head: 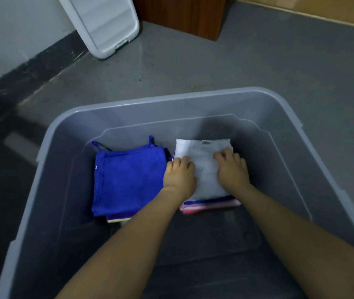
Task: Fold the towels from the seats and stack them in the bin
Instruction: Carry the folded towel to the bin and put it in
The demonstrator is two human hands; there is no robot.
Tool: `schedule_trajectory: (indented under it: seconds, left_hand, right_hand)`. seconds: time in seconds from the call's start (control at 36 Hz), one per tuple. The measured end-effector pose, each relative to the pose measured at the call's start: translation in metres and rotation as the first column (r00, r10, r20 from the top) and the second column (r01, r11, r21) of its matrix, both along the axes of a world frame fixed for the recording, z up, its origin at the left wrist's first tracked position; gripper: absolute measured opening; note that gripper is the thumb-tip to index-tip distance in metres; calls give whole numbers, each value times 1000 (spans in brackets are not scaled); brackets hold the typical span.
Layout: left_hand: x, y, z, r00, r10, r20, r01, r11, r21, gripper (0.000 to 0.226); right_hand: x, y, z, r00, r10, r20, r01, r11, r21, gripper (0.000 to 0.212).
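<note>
A large grey plastic bin [141, 106] stands on the floor below me. Inside it lie two stacks of folded towels. The left stack is topped by a blue towel [128, 180]. The right stack has a white folded towel [204, 160] on top of pink and purple ones [210, 205]. Both my hands reach into the bin. My left hand [179, 174] rests on the white towel's left edge with fingers bent. My right hand [232, 167] presses on its right part, fingertips curled into the cloth.
The bin's white lid [104, 24] leans against the wall at the back left. A brown wooden piece of furniture [184, 14] stands behind on the grey floor. A dark skirting runs along the left wall. The near half of the bin floor [204, 240] is bare.
</note>
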State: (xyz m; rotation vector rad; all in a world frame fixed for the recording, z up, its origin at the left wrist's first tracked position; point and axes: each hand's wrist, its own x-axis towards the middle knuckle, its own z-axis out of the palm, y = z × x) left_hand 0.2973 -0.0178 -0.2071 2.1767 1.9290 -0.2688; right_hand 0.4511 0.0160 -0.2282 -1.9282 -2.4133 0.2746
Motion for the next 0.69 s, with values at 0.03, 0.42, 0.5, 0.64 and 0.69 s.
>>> schedule_trajectory:
  seconds: [0.03, 0.42, 0.5, 0.64, 0.69]
  left_hand:
    - [-1, 0, -1, 1000, 3, 6, -3, 999, -40, 46]
    - [-47, -7, 100, 961, 149, 234, -159, 987, 25, 32]
    - [-62, -4, 135, 952, 181, 248, -208, 974, 87, 33]
    - [-99, -14, 215, 922, 219, 318, -305, 918, 253, 30]
    - [-119, -27, 250, 906, 234, 353, -355, 875, 330, 28]
  right_hand:
    - [1, 0, -1, 999, -22, 39, 24, 998, -57, 38]
    - [-53, -2, 79, 974, 65, -216, -39, 992, 124, 27]
    - [-71, 4, 109, 935, 109, -338, -34, 974, 223, 22]
    - [-109, 6, 190, 903, 162, -399, -59, 964, 259, 19]
    - [-133, -2, 226, 845, 212, -491, -55, 948, 314, 17]
